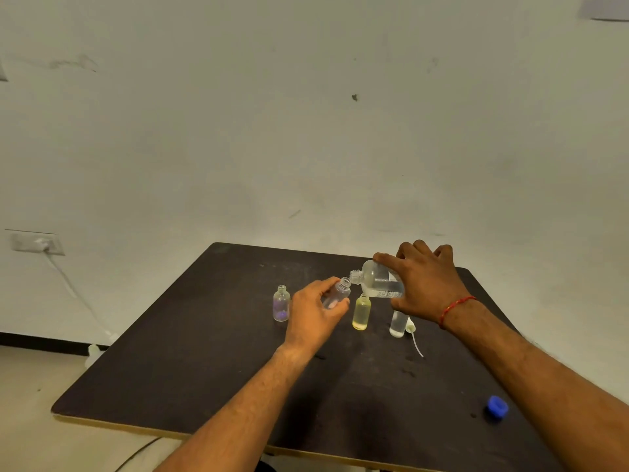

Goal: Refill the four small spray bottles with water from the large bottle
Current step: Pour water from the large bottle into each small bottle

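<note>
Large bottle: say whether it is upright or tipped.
Tipped: the right hand holds the large bottle nearly sideways, its open neck at the mouth of the small bottle in the left hand.

Holding the large clear bottle (381,282) uncapped, part full, tipped nearly level within the right fingers (386,259), neck just beside the open small clear bottle (337,294) slanting in the left fingers (327,283). Standing upright: purple-tinted bottle (281,304) left of those fingers, yellow bottle (361,313) between the thumbs, whitish bottle (397,324) under the right thumb.
</note>
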